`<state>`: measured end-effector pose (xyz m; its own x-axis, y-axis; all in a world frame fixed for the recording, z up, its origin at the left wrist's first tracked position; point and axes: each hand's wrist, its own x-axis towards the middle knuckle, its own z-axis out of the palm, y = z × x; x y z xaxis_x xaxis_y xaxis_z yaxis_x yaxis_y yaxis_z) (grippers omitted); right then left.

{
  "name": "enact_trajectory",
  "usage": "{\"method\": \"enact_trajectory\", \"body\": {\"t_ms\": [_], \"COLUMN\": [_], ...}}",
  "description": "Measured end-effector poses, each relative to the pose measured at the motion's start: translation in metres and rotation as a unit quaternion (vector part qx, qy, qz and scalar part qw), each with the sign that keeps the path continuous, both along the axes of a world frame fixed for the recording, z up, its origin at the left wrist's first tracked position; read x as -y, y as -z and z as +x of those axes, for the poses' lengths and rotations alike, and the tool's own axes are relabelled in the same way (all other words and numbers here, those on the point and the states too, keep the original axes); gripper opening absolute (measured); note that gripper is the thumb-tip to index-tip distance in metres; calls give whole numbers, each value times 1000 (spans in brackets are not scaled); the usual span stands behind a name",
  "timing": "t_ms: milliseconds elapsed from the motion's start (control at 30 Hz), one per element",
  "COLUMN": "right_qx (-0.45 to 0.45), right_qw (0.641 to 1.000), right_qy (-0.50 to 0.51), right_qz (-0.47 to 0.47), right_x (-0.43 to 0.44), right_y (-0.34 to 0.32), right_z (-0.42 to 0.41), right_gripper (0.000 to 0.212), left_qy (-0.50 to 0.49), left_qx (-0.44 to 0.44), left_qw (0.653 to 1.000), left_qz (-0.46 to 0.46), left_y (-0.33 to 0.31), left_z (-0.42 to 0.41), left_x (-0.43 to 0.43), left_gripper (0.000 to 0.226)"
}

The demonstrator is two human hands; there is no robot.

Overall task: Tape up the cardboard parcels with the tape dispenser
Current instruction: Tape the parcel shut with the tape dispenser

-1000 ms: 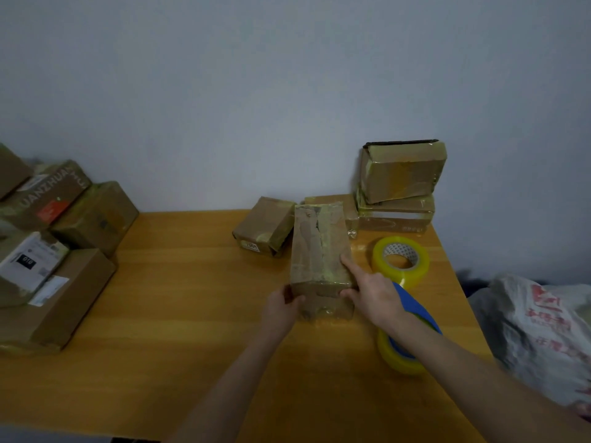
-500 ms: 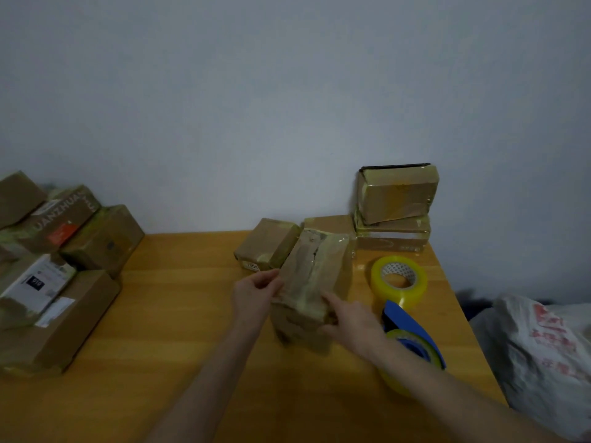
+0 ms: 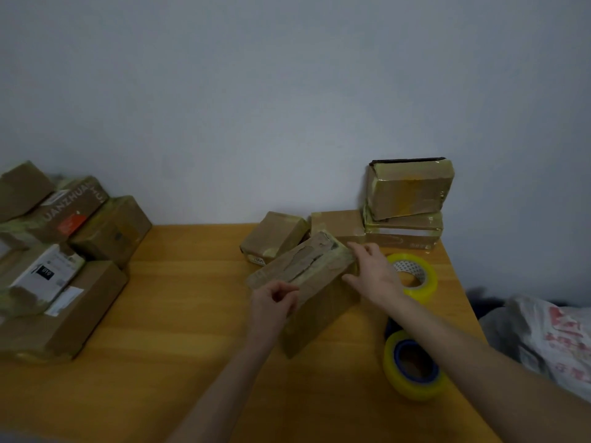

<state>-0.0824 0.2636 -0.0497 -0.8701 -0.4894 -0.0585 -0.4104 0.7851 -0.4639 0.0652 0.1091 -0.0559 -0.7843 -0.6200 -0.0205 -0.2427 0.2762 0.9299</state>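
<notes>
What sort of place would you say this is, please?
Probably an informal parcel-packing spot: taped cardboard parcels piled on a wooden table against a bare wall, with yellow tape rolls beside them.

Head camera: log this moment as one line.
parcel: tilted | left hand: grips near end | right hand: grips far end | tape dispenser: on table, untouched
</notes>
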Motion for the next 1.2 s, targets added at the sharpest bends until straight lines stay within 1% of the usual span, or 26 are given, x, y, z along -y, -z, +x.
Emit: {"method": "enact_trajectory", "body": {"t_ms": [33,67,100,167,233,300,333,400,467,567,600,633,667,700,733,767,833,867,933,1033,1100,1133,1200], "right_qx": [28,47,55,45,11,-22,-25,-5,-1,-50,-58,-44,-9,40,87,123,148,157,195,237,285,292,265], "right_qw": [999,996,993,989,985,980,980,984,986,995,997,998,998,997,993,989,985,983,974,954,945,947,960], "right_qy": [-14,-33,-50,-67,-72,-87,-92,-96,-103,-52,-32,-25,-29,-44,-60,-73,-87,-92,-112,-143,-117,-98,-55], "right_qz": [33,64,90,126,155,175,173,153,128,62,46,47,55,57,47,29,3,4,33,116,108,94,71], "right_x": [4,7,11,17,21,27,31,37,38,29,24,21,18,17,17,17,15,12,4,-20,-36,-41,-44], "right_y": [-2,-3,-3,-6,-11,-13,-11,-5,-4,-16,-18,-19,-18,-15,-11,-5,3,4,2,-4,-8,-7,-4], "right_z": [-6,-10,-11,-10,-2,18,29,51,58,38,28,18,11,8,7,8,12,13,12,2,-4,-5,-2], "right_gripper": [80,85,85,77,70,64,62,58,51,43,47,59,73,82,84,79,67,66,67,67,64,61,54], "left_qy": [-2,-8,-19,-42,-53,-62,-67,-84,-100,-109,-113,-118,-126,-139,-159,-182,-202,-192,-137,-47,-21,-7,27], "left_qx": [4,7,7,5,4,-4,-11,-26,-39,-43,-43,-44,-45,-46,-46,-49,-41,-17,32,36,36,37,50], "left_qw": [1000,1000,1000,999,996,994,994,994,994,993,992,991,990,987,982,976,971,975,985,992,992,993,997], "left_qz": [-2,3,8,-18,-74,-93,-86,-62,-16,21,29,40,54,73,92,112,121,110,103,112,119,111,57], "left_y": [0,0,0,1,1,-1,-1,-2,-1,3,5,7,9,11,14,17,22,23,27,31,30,27,20], "left_z": [2,4,7,12,14,14,13,12,12,12,12,12,12,13,15,17,23,25,29,31,26,21,6], "left_x": [1,3,4,8,11,12,12,13,14,17,17,16,14,11,7,3,-5,-11,-31,-66,-76,-76,-66], "left_gripper": [10,8,6,9,14,17,20,23,23,27,28,29,29,28,27,25,29,34,47,58,62,62,62]}}
